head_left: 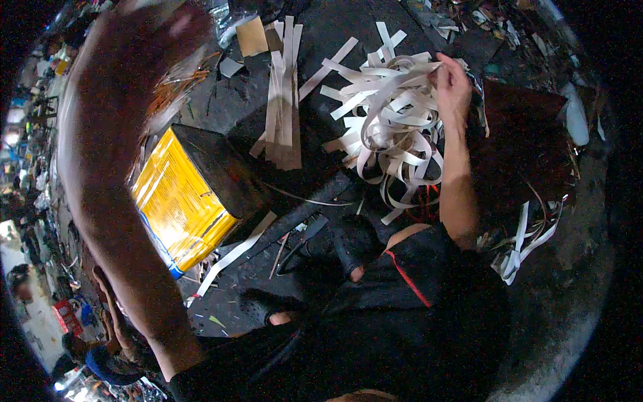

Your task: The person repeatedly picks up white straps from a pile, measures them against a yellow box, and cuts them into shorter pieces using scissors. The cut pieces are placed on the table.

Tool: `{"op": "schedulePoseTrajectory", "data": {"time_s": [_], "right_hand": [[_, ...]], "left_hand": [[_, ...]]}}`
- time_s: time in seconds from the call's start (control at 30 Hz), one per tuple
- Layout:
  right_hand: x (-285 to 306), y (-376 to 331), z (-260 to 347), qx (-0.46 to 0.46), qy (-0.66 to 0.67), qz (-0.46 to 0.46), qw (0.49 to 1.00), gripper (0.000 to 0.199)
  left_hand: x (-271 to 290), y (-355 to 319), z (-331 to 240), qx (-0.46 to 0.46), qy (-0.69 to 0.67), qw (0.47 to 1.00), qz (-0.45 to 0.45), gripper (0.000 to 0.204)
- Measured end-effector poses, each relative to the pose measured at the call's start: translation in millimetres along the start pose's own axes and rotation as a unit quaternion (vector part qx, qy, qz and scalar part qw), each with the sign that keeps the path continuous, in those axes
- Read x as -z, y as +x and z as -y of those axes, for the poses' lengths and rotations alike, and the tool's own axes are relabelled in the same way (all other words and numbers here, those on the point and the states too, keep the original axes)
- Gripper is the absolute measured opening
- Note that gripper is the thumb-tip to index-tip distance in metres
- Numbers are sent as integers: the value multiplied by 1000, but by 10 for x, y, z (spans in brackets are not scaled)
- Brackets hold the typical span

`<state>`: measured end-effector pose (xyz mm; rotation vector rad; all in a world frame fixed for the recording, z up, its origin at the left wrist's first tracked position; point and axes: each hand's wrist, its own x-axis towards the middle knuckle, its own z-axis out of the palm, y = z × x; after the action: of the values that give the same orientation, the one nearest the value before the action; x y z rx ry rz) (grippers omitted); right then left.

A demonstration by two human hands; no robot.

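Observation:
My right hand [453,84] is at the right edge of a tangled heap of white strips [395,110], thumb and fingers pinched together on the end of one strip [418,69]. The strips are long, flat and flexible, many curled into loops. My left arm reaches far up the left side, and my left hand [181,27] is smeared by motion, so its fingers cannot be made out. Between the two arms lies a bundle of straighter pale strips [284,100], roughly lined up side by side.
A yellow box-shaped container [181,201] with a dark side stands beside my left forearm. A dark brown sheet [526,134] lies right of my right arm, with more white strips [519,244] below it. Scraps, including a tan square piece [252,37], litter the dark floor.

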<state>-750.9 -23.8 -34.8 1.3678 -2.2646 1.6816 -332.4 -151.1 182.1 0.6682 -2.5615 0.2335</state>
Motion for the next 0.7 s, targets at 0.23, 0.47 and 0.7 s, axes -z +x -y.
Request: {"op": "schedulePoseTrajectory", "data": {"time_s": [0.23, 0.47, 0.7], "right_hand": [[134, -115, 310, -11, 97, -177, 979, 26], [111, -428, 64, -8, -3, -152, 988, 34], [-441, -835, 259, 0, 80, 82, 993, 25]], "left_hand": [[-1100, 601, -422, 85, -397, 914, 23, 28], [-2738, -1018, -688, 451, -235, 855, 95, 27], [-3132, -1768, -862, 468, -248, 846, -60, 27]]}}
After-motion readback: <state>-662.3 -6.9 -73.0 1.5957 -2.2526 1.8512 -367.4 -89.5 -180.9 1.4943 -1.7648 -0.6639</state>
